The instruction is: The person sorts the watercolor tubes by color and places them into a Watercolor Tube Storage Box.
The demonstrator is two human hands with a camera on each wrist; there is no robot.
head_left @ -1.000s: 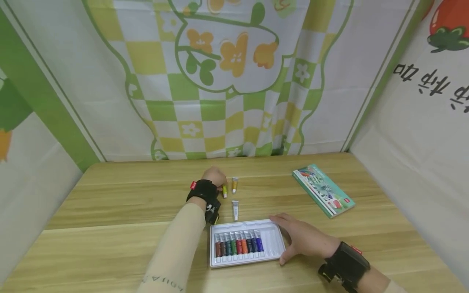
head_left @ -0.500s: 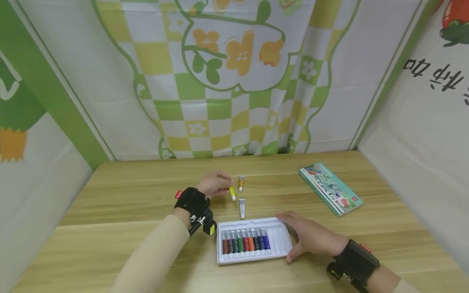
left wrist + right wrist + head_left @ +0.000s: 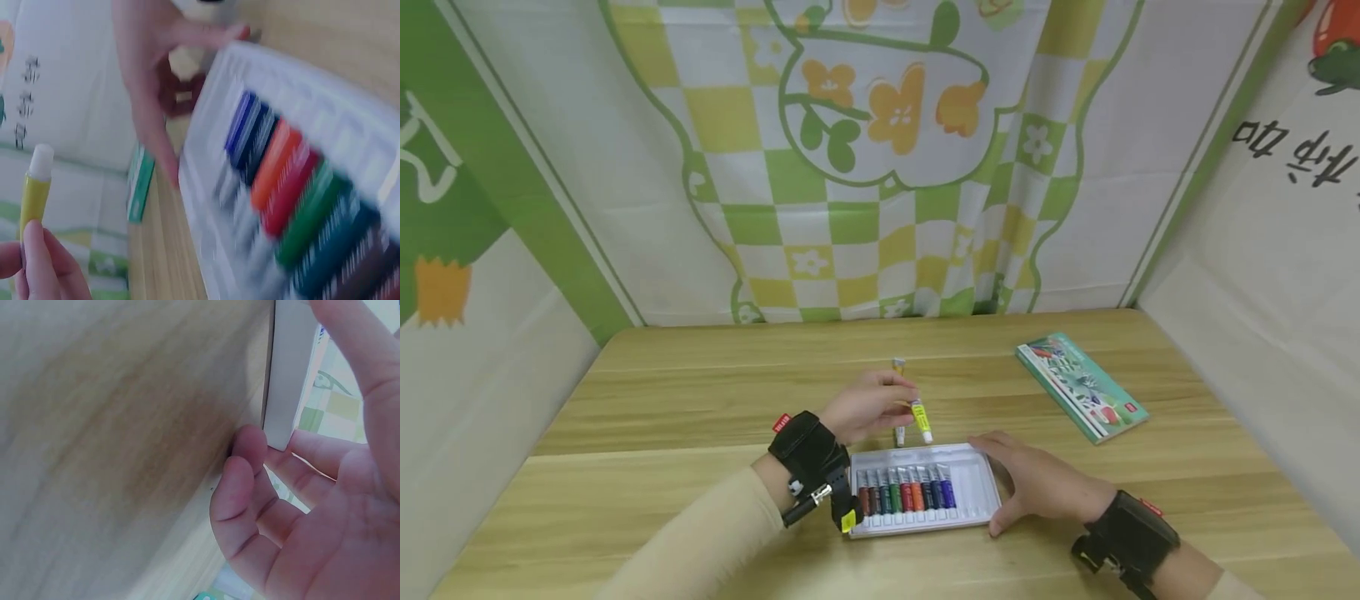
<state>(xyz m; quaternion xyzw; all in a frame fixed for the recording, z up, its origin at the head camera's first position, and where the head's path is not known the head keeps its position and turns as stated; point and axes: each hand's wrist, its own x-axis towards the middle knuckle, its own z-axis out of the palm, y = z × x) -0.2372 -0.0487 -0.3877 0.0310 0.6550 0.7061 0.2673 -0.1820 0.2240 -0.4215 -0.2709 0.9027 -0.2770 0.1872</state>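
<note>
My left hand (image 3: 868, 407) pinches a yellow paint tube (image 3: 922, 421) above the table, just behind the white paint tray (image 3: 973, 492). In the left wrist view the tube (image 3: 35, 194) has its white cap upward, between thumb and fingers. Several coloured paint tubes (image 3: 907, 492) lie side by side in the tray, and bare slots show at its right end. My right hand (image 3: 1048, 487) grips that end, thumb at the near corner and fingers at the far one. The right wrist view shows the curled fingers (image 3: 237, 494) by the tray's side wall (image 3: 290, 375).
An ochre tube (image 3: 898, 364) and a white tube (image 3: 900, 437) lie on the wooden table (image 3: 700, 400) behind the tray, both partly hidden by the left hand. A green illustrated box (image 3: 1081, 387) lies at the back right. A checked curtain (image 3: 850, 242) hangs behind the table.
My left hand has lifted the yellow tube and carried it right and nearer, toward the tray's back edge. The right hand keeps its grip on the tray. The head view has shifted slightly.
</note>
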